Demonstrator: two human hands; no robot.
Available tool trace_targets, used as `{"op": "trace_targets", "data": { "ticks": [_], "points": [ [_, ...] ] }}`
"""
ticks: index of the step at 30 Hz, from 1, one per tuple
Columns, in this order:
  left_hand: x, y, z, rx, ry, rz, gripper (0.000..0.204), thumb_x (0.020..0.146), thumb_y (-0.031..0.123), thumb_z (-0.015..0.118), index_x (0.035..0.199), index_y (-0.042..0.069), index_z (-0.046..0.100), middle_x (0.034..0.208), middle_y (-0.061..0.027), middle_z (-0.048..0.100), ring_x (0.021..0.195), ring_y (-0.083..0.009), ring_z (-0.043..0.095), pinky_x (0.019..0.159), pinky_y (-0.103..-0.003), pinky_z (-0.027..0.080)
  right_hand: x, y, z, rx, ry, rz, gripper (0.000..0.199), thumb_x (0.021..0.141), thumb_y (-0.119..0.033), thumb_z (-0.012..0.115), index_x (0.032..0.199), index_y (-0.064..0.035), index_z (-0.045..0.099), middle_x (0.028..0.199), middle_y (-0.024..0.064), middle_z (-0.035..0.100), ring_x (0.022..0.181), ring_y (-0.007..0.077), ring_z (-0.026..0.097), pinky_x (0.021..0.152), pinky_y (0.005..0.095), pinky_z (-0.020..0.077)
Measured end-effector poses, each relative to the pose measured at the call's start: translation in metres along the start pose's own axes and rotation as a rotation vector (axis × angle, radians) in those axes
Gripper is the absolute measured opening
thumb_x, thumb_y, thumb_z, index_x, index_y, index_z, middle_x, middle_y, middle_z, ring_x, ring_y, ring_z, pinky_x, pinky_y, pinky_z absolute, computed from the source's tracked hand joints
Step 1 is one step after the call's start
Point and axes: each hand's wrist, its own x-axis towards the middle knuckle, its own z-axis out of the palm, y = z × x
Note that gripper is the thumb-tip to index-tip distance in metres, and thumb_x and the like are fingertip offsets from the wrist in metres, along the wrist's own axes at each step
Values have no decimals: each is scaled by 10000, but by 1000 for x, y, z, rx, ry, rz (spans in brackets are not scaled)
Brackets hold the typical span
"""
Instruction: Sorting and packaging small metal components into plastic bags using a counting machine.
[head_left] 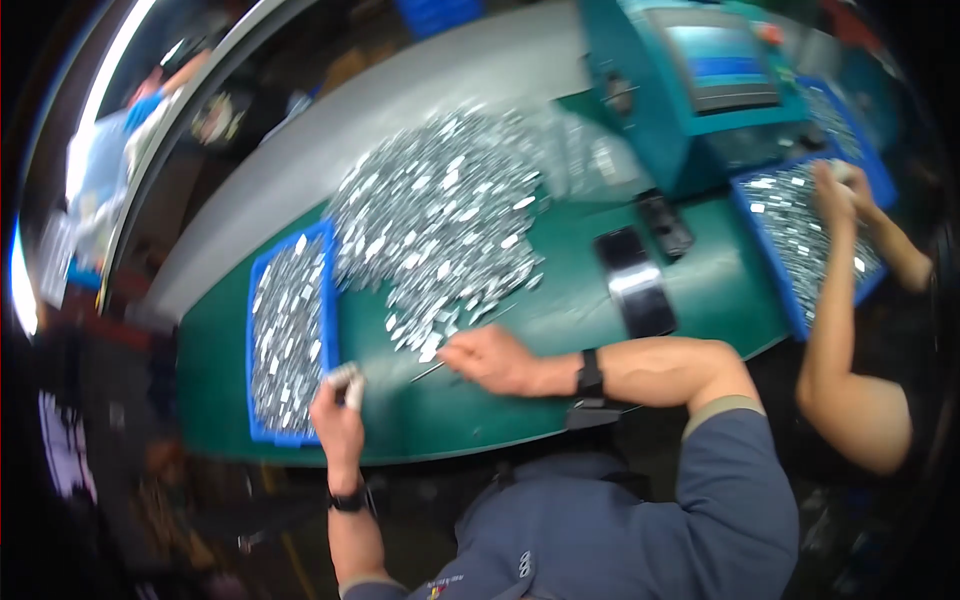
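A heap of small shiny metal pieces [450, 200] is spread over the green table. My right hand [490, 360] is closed at the heap's near edge, gripping a thin metal rod [428, 372] that sticks out to the left, just over the tabletop. Beside the near right corner of a blue tray [331, 290] full of similar pieces is my left hand [338, 415]. White covers wrap some of its fingertips, which are drawn together. Whether a small piece sits between them is too blurred to make out.
A dark phone [636, 282] and a small black device [664, 224] lie right of the heap, near a clear plastic bag [600, 160]. Behind stands a teal machine [645, 100] with a screen. Another person's hands [838, 190] work over a second blue tray [795, 310] at the right.
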Motion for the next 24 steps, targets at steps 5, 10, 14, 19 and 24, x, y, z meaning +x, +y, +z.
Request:
{"op": "trace_targets", "data": {
  "ticks": [5, 10, 14, 19, 24],
  "points": [
    [34, -42, -79, 292, 286, 23, 261, 921, 88, 718, 1156, -19, 680, 1080, -121, 707, 1001, -200, 658, 920, -327, 503, -3, -11, 7, -278, -244, -281, 356, 956, -337, 627, 740, -55, 607, 685, 174, 611, 652, 394, 604, 593, 471, 463],
    [39, -19, -19, 290, 38, 241, 363, 837, 76, 787, 1189, 49, 700, 1184, -136, 696, 1098, -293, 648, 960, -374, 500, 0, -7, 8, -247, -309, -282, 330, 951, -286, 643, 731, -44, 597, 671, 165, 606, 637, 379, 602, 580, 463, 458],
    [30, -7, 37, 304, -145, 306, 325, 809, 78, 793, 1122, 61, 707, 978, -110, 662, 920, -302, 637, 810, -390, 516, -1, -13, 8, -242, -316, -234, 321, 947, -261, 654, 733, -28, 599, 673, 160, 613, 622, 364, 601, 569, 448, 456],
    [23, -16, 47, 320, -144, 336, 288, 812, 55, 776, 1092, 53, 712, 934, -116, 640, 849, -308, 625, 774, -400, 514, -3, -15, 8, -172, -309, -170, 306, 948, -248, 660, 746, -23, 612, 650, 148, 596, 579, 322, 581, 550, 413, 449],
    [13, -10, 47, -187, -219, -112, 166, 902, 50, 724, 1066, 24, 718, 949, -36, 678, 852, -158, 652, 768, -306, 522, -2, -13, 8, -28, -106, -42, 237, 952, -204, 669, 826, -4, 651, 649, 111, 593, 560, 209, 544, 550, 357, 444]
  ]
}}
